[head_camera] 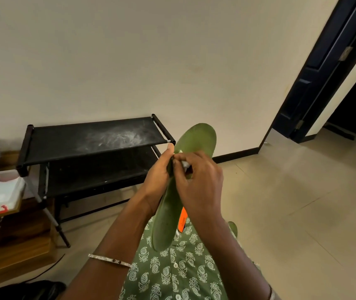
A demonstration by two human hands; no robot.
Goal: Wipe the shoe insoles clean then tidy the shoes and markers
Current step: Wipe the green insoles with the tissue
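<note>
A pale wall (129, 61) fills the upper half of the view, with a tiled floor (302, 213) below it and a dark door (315, 83) standing open at 2 o'clock. A black two-tier shoe rack (90, 141) stands against the wall at 9 to 10 o'clock, its top shelf smeared with white dust. A green printed garment (172, 273) covers the person's lap at 6 o'clock.

At the centre, a long green insole (196, 137) is held upright between both hands, its toe toward 12 o'clock and its heel down toward the lap. The left hand (159, 176) grips its left edge at mid-length, thumb pointing up. The right hand (198, 182) lies over its face from the 3 o'clock side, fingertips curled and pinching a small white object (184, 164) against it; what that object is cannot be told. An orange item (183, 219) shows just behind the insole below the right hand. A bracelet (110, 259) circles the left forearm.
</note>
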